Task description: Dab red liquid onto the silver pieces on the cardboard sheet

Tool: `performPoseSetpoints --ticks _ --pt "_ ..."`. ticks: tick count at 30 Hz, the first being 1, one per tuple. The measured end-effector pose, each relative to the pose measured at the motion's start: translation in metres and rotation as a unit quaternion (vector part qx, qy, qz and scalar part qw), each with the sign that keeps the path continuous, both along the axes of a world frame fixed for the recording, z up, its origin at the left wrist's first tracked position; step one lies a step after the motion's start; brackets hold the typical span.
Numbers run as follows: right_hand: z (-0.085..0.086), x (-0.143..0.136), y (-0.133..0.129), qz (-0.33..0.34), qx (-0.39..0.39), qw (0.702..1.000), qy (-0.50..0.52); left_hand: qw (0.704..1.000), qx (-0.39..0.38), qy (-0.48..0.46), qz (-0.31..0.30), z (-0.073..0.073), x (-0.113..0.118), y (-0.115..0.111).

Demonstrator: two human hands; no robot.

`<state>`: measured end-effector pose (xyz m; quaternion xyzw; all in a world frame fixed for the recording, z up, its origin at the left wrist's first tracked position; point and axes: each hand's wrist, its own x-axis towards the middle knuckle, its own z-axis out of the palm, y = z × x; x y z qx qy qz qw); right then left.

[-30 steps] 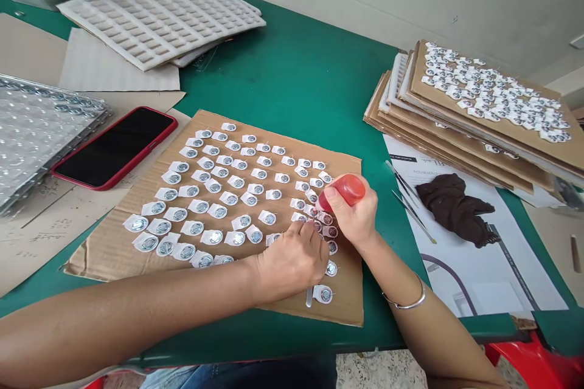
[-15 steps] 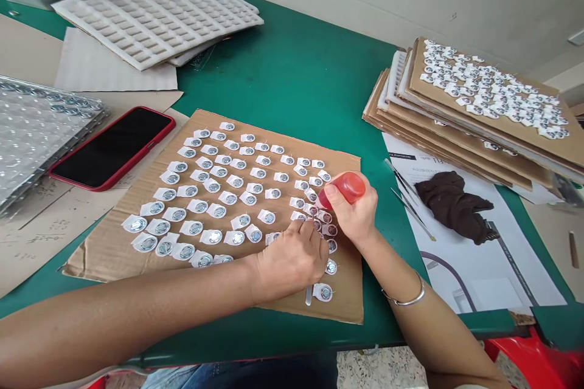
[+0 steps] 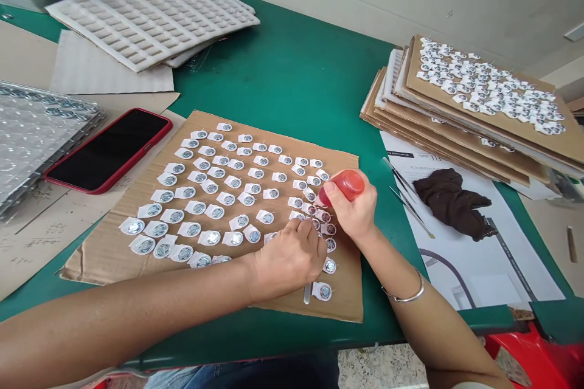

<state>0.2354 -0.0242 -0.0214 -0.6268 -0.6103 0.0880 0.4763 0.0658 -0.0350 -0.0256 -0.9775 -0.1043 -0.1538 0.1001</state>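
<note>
My right hand (image 3: 358,209) is wrapped round a red squeeze bottle (image 3: 349,185), tilted so its narrow end points down and left at the small round parts. Close beside it, my left hand (image 3: 292,255) is closed in a pinch over the board. The flat metal end of a pair of tweezers (image 3: 307,293) sticks out below that hand; their tips are hidden by my fingers. Many small silvery round parts on white tabs (image 3: 210,237) lie in loose rows on a cardboard sheet (image 3: 274,134). A single part (image 3: 322,291) sits near the front right corner.
A red-cased phone (image 3: 109,151) lies left of the cardboard. White moulded trays (image 3: 155,21) are at the back left. To the right are a stack of loaded cardboard sheets (image 3: 410,88), more tweezers (image 3: 413,213) and a dark cloth (image 3: 451,200) on printed paper (image 3: 456,279).
The view has shifted very slightly. Both hands stay at the same spot on the board, with the bottle and tweezers still held.
</note>
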Motion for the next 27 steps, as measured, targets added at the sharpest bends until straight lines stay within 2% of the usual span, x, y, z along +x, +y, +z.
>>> performPoseSetpoints --ticks 12,20,24,27 --pt "0.002 0.002 -0.001 0.001 0.004 1.000 -0.006 1.000 -0.016 0.018 -0.006 0.000 -0.002 0.002" --pt "0.003 0.003 -0.003 -0.002 0.000 1.000 -0.014 0.999 -0.046 0.022 -0.008 0.009 -0.002 0.007" --pt "0.005 0.003 -0.003 0.008 0.004 1.000 -0.025 0.995 -0.093 0.018 -0.005 0.012 -0.003 0.015" --pt "0.006 0.002 -0.003 0.022 0.012 0.999 -0.030 0.983 -0.183 0.021 0.006 0.016 -0.004 0.022"
